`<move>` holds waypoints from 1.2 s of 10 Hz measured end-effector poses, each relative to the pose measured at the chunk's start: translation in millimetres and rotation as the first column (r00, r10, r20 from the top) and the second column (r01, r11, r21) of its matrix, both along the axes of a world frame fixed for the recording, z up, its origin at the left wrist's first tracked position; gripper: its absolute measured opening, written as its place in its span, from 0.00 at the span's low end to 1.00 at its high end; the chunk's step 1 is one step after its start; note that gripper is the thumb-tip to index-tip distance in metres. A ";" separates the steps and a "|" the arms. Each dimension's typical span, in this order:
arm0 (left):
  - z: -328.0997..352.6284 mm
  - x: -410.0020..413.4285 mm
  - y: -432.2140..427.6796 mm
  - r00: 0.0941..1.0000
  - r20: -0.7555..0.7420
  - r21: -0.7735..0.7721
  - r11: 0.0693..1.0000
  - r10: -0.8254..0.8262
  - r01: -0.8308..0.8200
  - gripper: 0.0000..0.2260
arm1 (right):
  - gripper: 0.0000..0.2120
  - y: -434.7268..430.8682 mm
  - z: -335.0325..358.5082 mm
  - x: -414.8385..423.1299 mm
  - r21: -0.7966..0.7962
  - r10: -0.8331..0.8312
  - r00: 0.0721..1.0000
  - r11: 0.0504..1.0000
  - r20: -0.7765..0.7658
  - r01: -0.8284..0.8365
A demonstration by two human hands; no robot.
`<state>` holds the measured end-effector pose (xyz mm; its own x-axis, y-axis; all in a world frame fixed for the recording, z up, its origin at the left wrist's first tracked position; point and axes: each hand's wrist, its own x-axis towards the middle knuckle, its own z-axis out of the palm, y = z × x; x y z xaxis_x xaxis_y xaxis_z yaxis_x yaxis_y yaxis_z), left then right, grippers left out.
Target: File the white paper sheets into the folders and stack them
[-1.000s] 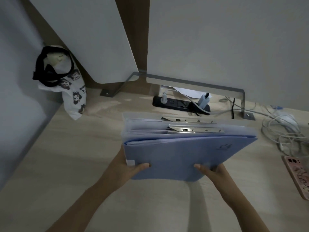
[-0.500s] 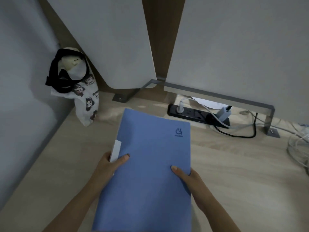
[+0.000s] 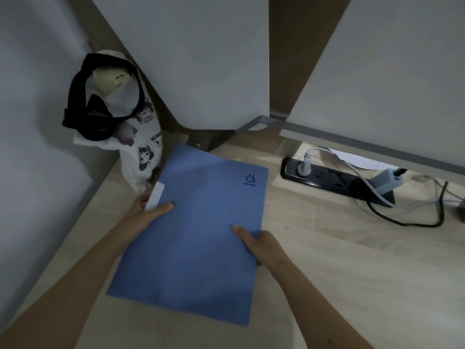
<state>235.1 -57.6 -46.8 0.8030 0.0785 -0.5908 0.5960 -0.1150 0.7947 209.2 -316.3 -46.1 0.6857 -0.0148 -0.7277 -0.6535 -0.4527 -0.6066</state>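
While the blue folder lies closed over the pale wooden counter, cover up with its dark printed logo at the far right corner, both bare hands hold it by its long edges. The left hand grips the left edge, thumb pressed on the cover and the other fingers curled underneath, just beside a white label tab that sticks out from that edge. The right hand clasps the right edge in the same way, thumb lying on the blue cover and the rest of the fingers tucked below, out of sight. Whether the folder rests flat on the counter or is held slightly above it cannot be told. No loose white sheets show; any paper inside is hidden by the closed cover. At the far left corner, near the folder's far edge, a white cloth bag printed with cartoon faces stands upright with black straps draped over its top. To the right, well apart from the folder, a black power strip lies on the counter under a grey partition panel, with a white plug, a grey adapter and trailing cables attached.
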 end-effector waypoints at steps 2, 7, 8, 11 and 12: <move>-6.0 16.4 11.3 0.999 0.032 0.185 0.983 -0.016 0.010 0.24 | 0.34 8.2 8.4 15.4 -0.346 0.327 0.944 0.881 -0.044 -0.321; -4.0 -38.6 19.5 0.998 0.054 0.384 0.923 -0.036 0.012 0.13 | 0.13 23.7 25.2 -42.7 0.327 -0.265 0.957 0.920 0.116 0.215; -1.4 -36.3 18.2 0.996 0.046 0.416 0.908 -0.070 0.045 0.13 | 0.12 25.3 23.4 -39.3 0.309 -0.273 0.956 0.923 0.105 0.230; 12.2 -38.1 1.8 0.996 0.069 0.401 0.916 -0.056 0.024 0.21 | 0.24 2.4 31.8 -50.9 0.317 -0.177 0.983 0.936 0.052 0.152; 28.3 -62.8 -11.1 0.981 0.186 0.489 0.861 0.053 -0.139 0.24 | 0.23 -27.3 40.8 -71.1 0.262 -0.187 0.980 0.951 0.061 0.165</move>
